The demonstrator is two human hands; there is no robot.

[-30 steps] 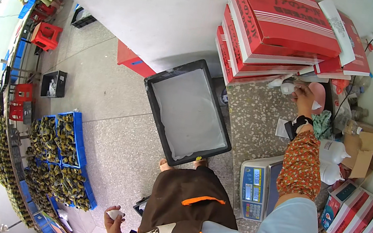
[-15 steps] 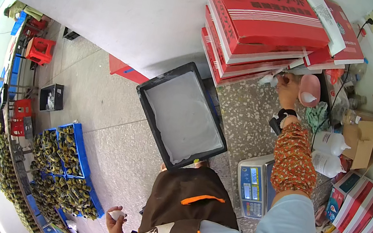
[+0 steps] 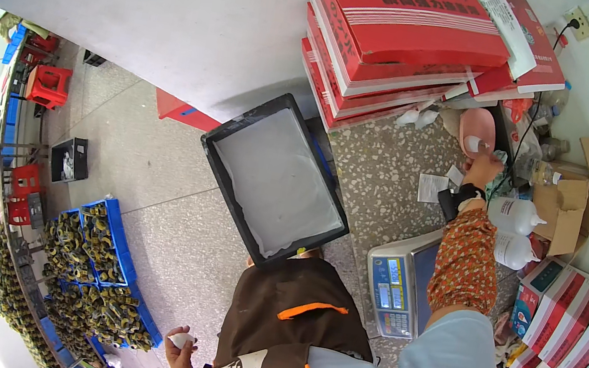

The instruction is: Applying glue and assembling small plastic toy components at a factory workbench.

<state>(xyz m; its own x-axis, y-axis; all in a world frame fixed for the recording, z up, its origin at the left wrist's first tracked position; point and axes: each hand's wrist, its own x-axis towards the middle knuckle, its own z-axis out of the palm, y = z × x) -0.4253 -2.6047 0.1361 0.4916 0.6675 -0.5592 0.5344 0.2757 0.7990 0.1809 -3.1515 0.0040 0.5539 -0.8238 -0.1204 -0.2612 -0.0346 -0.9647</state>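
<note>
One white object (image 3: 182, 339) grasped in left hand (image 3: 181, 357), one white piece (image 3: 475, 144) at right hand (image 3: 484, 170), right grip unclear, one pink tray (image 3: 476, 121), two squeeze bottles (image 3: 511, 215) nearby

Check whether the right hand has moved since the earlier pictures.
Yes: against the stacked red cardboard boxes, the right hand has moved rightward and lower in view, by the lower edge of the pink dish.

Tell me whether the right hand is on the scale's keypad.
No, the right hand is at the pink container, well beyond the scale and its keypad.
</note>
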